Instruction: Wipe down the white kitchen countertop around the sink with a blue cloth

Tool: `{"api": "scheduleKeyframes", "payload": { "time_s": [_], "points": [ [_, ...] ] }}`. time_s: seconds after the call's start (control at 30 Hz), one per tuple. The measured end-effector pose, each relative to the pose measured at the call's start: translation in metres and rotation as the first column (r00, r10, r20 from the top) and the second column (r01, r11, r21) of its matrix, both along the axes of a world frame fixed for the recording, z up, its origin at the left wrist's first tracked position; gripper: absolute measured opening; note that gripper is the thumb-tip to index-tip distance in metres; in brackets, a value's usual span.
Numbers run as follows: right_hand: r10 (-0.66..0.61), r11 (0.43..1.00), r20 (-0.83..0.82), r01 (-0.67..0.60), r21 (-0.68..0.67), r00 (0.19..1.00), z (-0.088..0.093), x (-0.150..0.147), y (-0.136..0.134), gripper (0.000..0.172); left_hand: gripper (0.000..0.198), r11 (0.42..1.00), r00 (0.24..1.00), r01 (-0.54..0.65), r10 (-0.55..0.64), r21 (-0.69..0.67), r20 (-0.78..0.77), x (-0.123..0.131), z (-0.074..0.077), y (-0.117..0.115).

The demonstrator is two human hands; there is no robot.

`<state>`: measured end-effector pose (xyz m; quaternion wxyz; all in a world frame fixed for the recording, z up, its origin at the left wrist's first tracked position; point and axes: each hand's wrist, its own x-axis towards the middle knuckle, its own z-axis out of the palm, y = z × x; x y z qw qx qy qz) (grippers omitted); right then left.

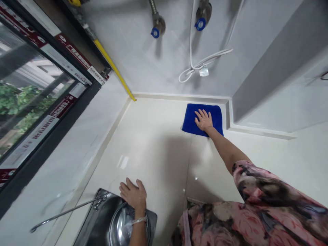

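Note:
A blue cloth [189, 118] lies spread flat on the pale glossy countertop [151, 136], close to the back wall and its right corner. Pressed on top of the cloth is my right hand [204, 120], palm down with the fingers spread. My left hand [133, 195], wearing a bracelet at the wrist, rests at the rim of the metal sink [153, 218] with its fingers stretched out and nothing in it. Beneath the left forearm, a round metal vessel [120, 229] sits in the sink, partly hidden by the arm.
A chrome faucet [69, 212] reaches left from the sink. Two blue-capped valves [155, 32] and a coiled white cable [197, 66] are on the back wall. A yellow pipe [115, 70] runs down to the left corner, beside a window [30, 92].

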<state>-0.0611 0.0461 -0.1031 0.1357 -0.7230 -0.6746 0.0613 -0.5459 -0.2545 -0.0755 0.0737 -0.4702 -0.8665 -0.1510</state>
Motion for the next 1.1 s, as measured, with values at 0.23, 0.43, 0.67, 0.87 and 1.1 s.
{"api": "scheduleKeyframes", "payload": {
  "time_s": [0.23,0.43,0.67,0.87,1.1],
  "points": [
    [-0.122,0.992,0.058,0.122,0.007,0.991,-0.005,0.035,-0.060,0.066,0.070,0.999,1.000,0.005,-0.005,0.048,0.004,0.004,0.003,0.003],
    [-0.089,0.993,0.101,0.081,0.081,0.991,-0.008,0.024,-0.125,0.065,0.072,0.998,1.000,0.012,-0.013,0.064,0.019,0.006,0.006,0.005],
    [-0.026,0.992,0.107,0.013,0.123,0.994,-0.002,0.005,-0.215,0.061,0.072,0.992,0.999,0.026,-0.030,0.125,0.031,0.007,0.009,0.006],
    [0.051,0.991,0.098,-0.062,0.115,0.994,-0.002,0.000,-0.299,0.061,0.068,0.989,0.998,0.018,-0.026,0.147,0.050,0.007,0.010,0.008],
    [0.244,0.968,0.036,-0.246,0.045,0.969,0.006,0.049,-0.368,0.059,0.067,0.989,0.998,0.030,-0.037,0.145,0.048,0.007,0.011,0.011]
  ]
}}
